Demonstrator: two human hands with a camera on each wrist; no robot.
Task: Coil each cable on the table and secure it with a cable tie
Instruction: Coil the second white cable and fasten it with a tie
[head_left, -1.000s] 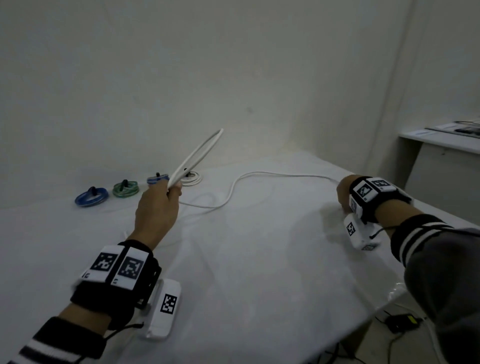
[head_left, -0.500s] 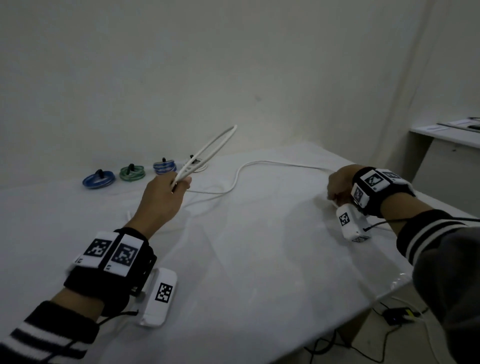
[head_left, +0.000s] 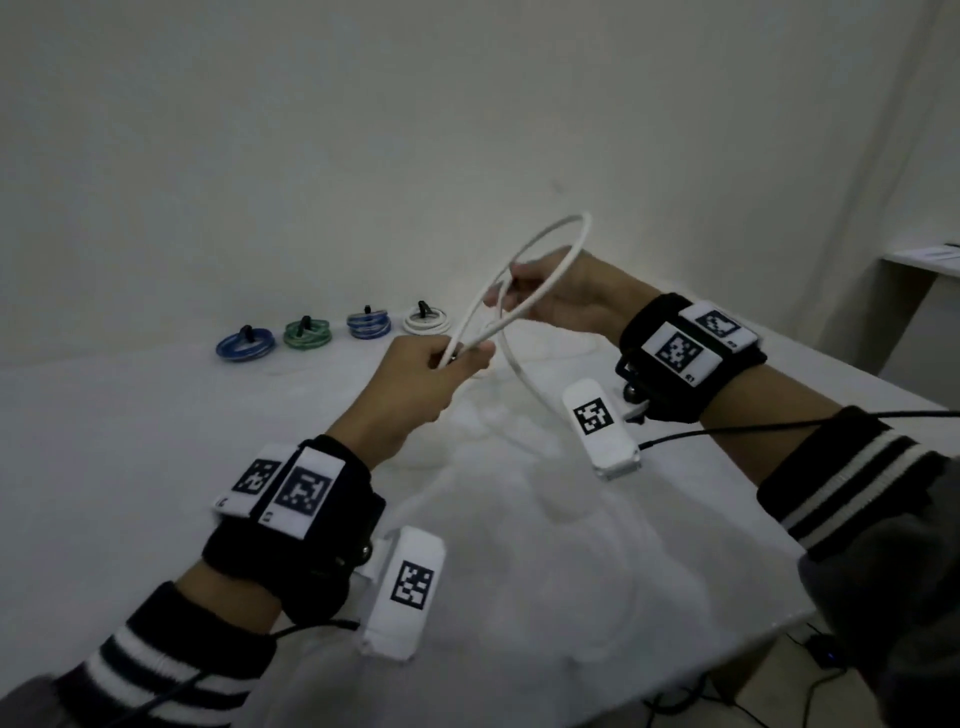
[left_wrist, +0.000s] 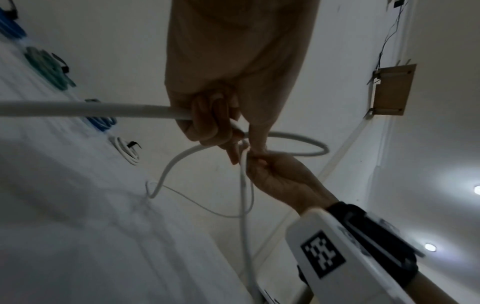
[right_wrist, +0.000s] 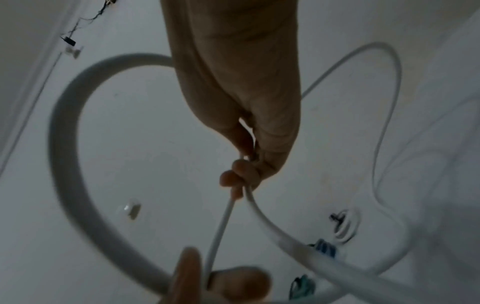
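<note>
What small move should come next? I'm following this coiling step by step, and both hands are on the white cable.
Probably lay the strand the right hand pinches against the loop and let the left hand take it. The white cable has one raised loop gripped at its base by the left hand, and loose cable trails on the table, so more turns seem needed before tying.

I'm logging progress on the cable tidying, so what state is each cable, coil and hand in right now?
white cable: one loop raised off the table, rest trailing loose, untied
left hand: grip on the loop's base
right hand: pinches the cable
blue coil: coiled, tied
green coil: coiled, tied
blue-white coil: coiled, tied
white coil: coiled, tied
</note>
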